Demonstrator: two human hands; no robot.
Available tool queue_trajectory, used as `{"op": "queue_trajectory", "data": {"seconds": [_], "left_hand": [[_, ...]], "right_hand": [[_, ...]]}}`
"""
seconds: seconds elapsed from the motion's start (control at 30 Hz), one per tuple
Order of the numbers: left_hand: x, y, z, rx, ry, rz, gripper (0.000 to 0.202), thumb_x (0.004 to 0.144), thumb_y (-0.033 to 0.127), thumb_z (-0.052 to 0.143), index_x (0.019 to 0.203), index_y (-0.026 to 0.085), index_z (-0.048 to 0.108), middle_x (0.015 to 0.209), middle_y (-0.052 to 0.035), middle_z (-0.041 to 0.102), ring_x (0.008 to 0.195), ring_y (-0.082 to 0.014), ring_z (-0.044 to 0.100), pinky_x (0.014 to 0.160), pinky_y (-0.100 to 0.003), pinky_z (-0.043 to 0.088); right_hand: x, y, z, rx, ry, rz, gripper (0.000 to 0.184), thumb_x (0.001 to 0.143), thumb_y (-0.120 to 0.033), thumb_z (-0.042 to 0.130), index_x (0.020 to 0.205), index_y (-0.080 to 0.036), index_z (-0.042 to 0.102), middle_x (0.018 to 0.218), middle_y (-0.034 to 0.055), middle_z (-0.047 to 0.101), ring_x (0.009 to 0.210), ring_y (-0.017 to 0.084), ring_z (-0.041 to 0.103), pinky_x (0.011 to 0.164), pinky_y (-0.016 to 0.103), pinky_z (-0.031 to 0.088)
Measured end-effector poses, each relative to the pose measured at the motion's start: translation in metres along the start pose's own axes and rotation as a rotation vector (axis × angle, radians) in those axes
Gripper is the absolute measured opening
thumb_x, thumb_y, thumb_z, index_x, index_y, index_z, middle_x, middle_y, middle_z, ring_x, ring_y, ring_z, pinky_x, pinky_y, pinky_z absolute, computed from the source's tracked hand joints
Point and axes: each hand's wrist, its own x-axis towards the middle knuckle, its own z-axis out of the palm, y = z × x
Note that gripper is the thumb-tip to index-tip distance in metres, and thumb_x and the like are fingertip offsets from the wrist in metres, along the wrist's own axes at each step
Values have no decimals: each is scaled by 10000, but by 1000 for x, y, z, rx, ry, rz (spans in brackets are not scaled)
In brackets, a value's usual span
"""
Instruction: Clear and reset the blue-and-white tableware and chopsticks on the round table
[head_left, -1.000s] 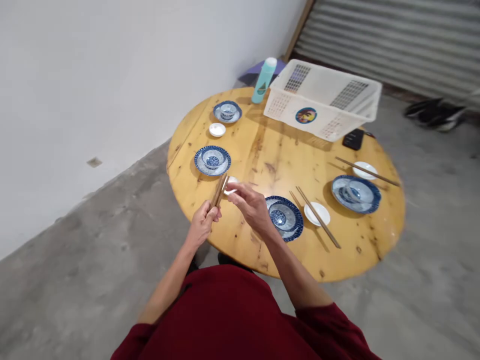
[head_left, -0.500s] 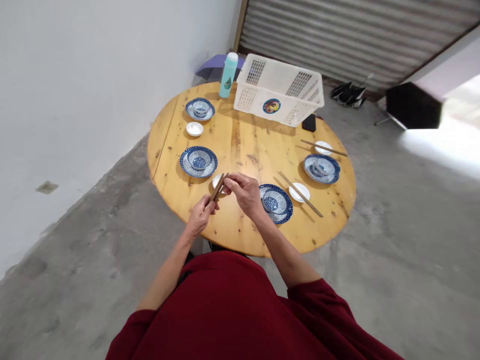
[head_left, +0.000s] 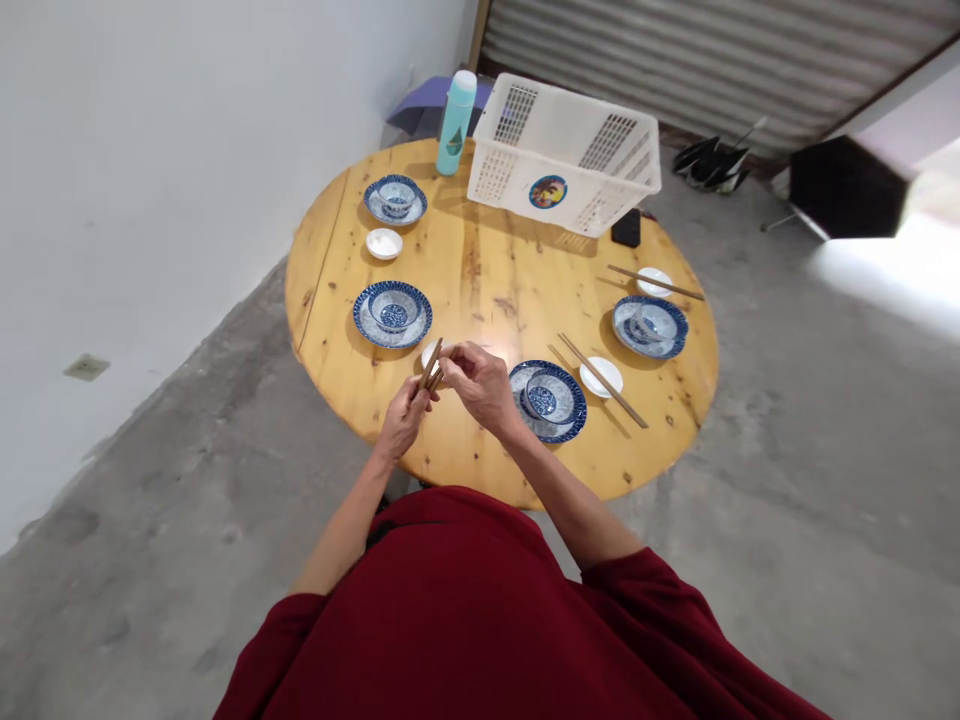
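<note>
Above the near edge of the wooden table [head_left: 491, 460], my left hand [head_left: 405, 410] is closed round several brown chopsticks [head_left: 430, 368]. My right hand [head_left: 480, 385] pinches at the upper ends of those chopsticks, its thumb and fingertips pressed together. Behind the chopsticks a small white dish [head_left: 429, 354] is partly hidden. Left of it lies a blue-patterned plate [head_left: 361, 330] with a bowl [head_left: 395, 308] on it. Close to my right forearm sits another blue plate [head_left: 574, 425] bearing a bowl [head_left: 545, 396]. Beside that, a pair of chopsticks [head_left: 607, 385] rests across a white dish [head_left: 613, 372].
A white plastic basket [head_left: 502, 185] stands at the back, with a turquoise bottle [head_left: 454, 130] to its left and a black phone [head_left: 626, 228] at its right corner. More plates with bowls sit at the far left and right. Open umbrellas [head_left: 847, 190] lie on the floor beyond.
The view has shifted slightly. Both hands stay together at the chopsticks, whose upper ends now look more spread apart.
</note>
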Motion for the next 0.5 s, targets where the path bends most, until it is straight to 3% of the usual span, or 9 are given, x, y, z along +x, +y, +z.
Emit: {"op": "queue_trajectory", "data": {"seconds": [0.23,0.5], "left_hand": [[-3,1,0,22,70,-31,396,1000,563,490,1069,187,594,956,-59,679,850,-159,611,772,-274,488],[0,3,-16,77,257,-14,387,986,578,481,1053,206,562,995,-73,672,916,-176,645,909,-322,514]], "right_hand": [[-6,-4,-6,-60,-64,-105,212,966,-318,527,817,-222,644,813,45,660,823,188,662,768,305,519],[-11,-11,-9,-167,-71,-220,195,976,-288,540,853,-239,682,934,83,715,908,210,669,827,334,540]]}}
